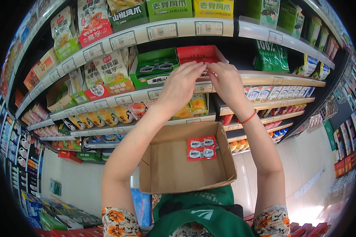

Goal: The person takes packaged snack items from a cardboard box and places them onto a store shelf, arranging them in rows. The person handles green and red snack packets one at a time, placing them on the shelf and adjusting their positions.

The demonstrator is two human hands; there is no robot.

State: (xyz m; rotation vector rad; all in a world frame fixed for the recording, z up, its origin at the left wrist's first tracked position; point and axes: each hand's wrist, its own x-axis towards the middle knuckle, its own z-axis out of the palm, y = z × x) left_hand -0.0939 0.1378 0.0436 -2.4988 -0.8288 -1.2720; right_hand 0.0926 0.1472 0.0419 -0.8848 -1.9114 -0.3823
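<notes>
Both hands reach to a red display box (195, 51) on the middle shelf. My left hand (180, 84) lies over the box's front left, fingers stretched across its opening. My right hand (227, 84) is at the front right, fingers bent inward close to the left fingertips. Part of the front panel shows between the hands; what the fingertips touch is hidden. Beside it on the left stands a green display box (154, 56) holding dark green snack packets (156, 68). Below my forearms is an open cardboard box (172, 174) with several red snack packets (201, 148) inside.
A shelf edge with price tags (178, 29) runs above the hands. Quail-egg snack pouches (111, 68) stand to the left, a green bag (271, 56) to the right. Milk cartons (265, 93) line a lower shelf. Further shelving (17, 160) rises at the left.
</notes>
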